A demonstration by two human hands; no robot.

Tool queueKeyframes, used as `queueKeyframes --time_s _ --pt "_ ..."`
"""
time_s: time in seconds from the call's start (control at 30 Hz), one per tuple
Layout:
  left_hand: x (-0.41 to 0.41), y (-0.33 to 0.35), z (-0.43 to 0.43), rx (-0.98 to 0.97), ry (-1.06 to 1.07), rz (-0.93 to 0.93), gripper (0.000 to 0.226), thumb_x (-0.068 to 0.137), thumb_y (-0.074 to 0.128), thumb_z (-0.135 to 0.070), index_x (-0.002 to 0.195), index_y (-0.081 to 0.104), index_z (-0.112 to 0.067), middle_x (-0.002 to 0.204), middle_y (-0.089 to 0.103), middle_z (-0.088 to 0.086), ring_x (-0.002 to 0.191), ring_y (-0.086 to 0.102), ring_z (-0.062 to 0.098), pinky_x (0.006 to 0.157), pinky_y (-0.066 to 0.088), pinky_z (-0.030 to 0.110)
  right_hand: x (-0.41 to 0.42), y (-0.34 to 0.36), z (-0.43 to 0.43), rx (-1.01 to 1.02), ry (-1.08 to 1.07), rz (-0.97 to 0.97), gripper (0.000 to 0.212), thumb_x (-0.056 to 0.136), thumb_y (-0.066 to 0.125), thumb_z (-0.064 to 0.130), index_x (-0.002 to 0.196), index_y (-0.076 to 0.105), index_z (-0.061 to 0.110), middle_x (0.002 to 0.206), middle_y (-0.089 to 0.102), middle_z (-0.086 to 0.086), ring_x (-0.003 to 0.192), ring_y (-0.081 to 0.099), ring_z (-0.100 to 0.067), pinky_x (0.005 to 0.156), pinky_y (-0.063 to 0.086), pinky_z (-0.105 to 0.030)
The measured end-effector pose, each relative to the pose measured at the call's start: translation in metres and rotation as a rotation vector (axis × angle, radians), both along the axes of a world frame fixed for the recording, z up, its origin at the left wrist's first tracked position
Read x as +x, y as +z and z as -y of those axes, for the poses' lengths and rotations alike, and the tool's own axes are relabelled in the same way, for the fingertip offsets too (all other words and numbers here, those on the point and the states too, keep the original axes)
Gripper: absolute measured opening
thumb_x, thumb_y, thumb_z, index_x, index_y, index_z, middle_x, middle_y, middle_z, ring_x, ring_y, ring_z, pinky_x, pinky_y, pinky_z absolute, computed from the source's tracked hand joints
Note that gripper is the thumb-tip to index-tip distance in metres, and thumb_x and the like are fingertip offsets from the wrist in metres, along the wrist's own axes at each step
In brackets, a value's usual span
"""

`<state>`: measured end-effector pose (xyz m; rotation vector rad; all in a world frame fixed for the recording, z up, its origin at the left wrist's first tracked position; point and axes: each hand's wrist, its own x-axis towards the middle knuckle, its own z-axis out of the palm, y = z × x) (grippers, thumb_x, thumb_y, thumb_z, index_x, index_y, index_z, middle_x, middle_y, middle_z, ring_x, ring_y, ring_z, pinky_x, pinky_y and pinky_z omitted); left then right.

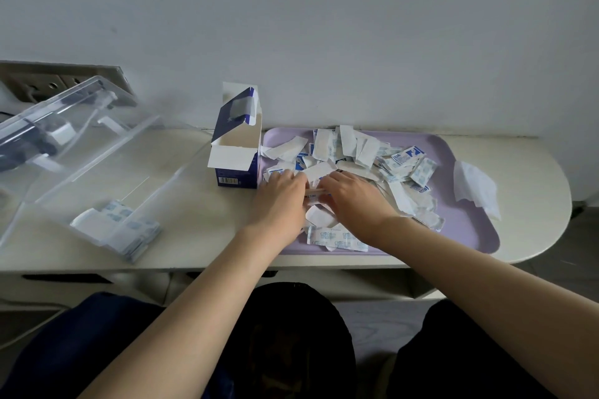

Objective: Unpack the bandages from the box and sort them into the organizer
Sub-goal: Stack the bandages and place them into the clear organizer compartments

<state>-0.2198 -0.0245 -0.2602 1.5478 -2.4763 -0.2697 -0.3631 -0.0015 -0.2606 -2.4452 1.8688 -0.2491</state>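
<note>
- A lilac tray [470,230] sits on the pale table [201,230], and I place everything else from it.
- Loose bandages [356,152] are heaped across the tray's left and middle.
- The box [235,155] stands open, touching the tray's left edge.
- The clear organizer [81,155] lies well left of the tray, with a small stack of sorted bandages [120,227] in its near corner.
- A crumpled white tissue [475,188] overlaps the tray's right rim.
- The left hand [280,194] is palm down on the heap at the tray's left edge. Its fingers are close together and bent, but the tips are hidden, so I cannot tell if they pinch anything.
- The right hand [351,194], just beside it over the tray, curls thumb and fingers onto a narrow strip [316,193] between the two hands.
</note>
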Motion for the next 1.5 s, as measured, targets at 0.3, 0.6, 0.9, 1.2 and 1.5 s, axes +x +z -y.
queueKeyframes --time_s 0.3,0.6,0.9,1.2,1.5 --pt "0.005 -0.005 0.001 0.288 0.076 -0.020 0.026 0.092 0.056 -0.011 0.116 0.048 -0.009 0.123 0.044 0.009 0.108 0.048 0.026 0.087 0.044 0.035 0.005 -0.014 -0.004 0.154 -0.100 0.221 0.037 0.092 0.048 -0.001 0.127 0.041 0.008 0.128 0.043 -0.008 0.116 0.044 -0.023 0.085 0.033 -0.020" --pt "-0.001 -0.005 -0.006 0.324 -0.007 -0.010 0.032 0.093 0.049 -0.004 0.124 0.045 -0.009 0.123 0.043 0.008 0.107 0.053 0.028 0.085 0.046 0.037 0.006 -0.023 0.000 0.195 -0.067 0.228 0.046 0.087 0.042 -0.012 0.129 0.042 0.007 0.127 0.042 -0.010 0.119 0.041 -0.022 0.092 0.027 -0.016" --pt "-0.002 -0.003 -0.009 0.255 -0.008 -0.005 0.029 0.093 0.043 0.002 0.120 0.046 -0.006 0.121 0.045 0.010 0.100 0.054 0.028 0.072 0.040 0.032 0.007 -0.015 -0.002 0.162 -0.144 0.359 0.055 0.085 0.042 -0.014 0.135 0.032 0.005 0.132 0.035 -0.012 0.118 0.042 -0.024 0.091 0.034 -0.019" --pt "0.000 0.003 -0.012 0.135 -0.014 0.095 0.028 0.090 0.042 0.005 0.115 0.045 -0.008 0.111 0.054 0.010 0.093 0.060 0.029 0.065 0.041 0.034 0.002 -0.006 -0.007 0.049 0.049 -0.030 0.040 0.084 0.047 -0.011 0.120 0.048 0.007 0.133 0.037 -0.006 0.120 0.042 -0.021 0.078 0.045 -0.027" --pt "0.016 0.030 -0.025 0.072 -0.051 0.124 0.034 0.088 0.040 0.006 0.119 0.038 -0.008 0.105 0.055 0.009 0.077 0.054 0.026 0.057 0.034 0.031 0.007 0.019 -0.011 -0.009 0.120 -0.095 0.026 0.095 0.043 0.003 0.118 0.040 0.015 0.106 0.054 0.000 0.078 0.058 -0.025 0.057 0.037 -0.031"
